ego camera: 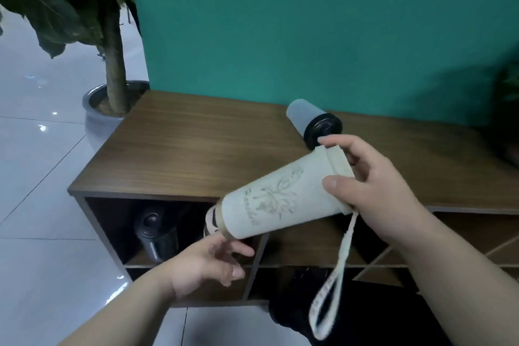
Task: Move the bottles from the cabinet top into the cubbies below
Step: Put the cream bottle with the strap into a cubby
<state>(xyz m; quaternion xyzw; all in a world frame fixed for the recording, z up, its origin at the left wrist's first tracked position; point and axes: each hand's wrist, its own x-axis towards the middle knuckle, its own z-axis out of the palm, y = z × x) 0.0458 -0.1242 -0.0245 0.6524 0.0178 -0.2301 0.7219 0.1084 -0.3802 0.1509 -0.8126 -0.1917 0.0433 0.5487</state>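
My right hand [373, 191] grips the wide end of a pale cream bottle [283, 199] with a flower print, tilted so its narrow end points down-left over the cabinet's front edge. A cream strap [335, 275] dangles from it. My left hand [213, 261] is just under the bottle's lower end, fingers spread, barely touching it or not at all. A grey bottle with a black cap [311, 121] lies on its side on the wooden cabinet top [196, 154]. A dark bottle [157, 236] lies in the top-left cubby [112, 222].
A teal wall rises behind the cabinet. A potted tree in a grey pot [98, 109] stands at the cabinet's left end on a glossy tiled floor. More cubbies, some with diagonal dividers [491, 250], run to the right. A dark item sits at the far right edge.
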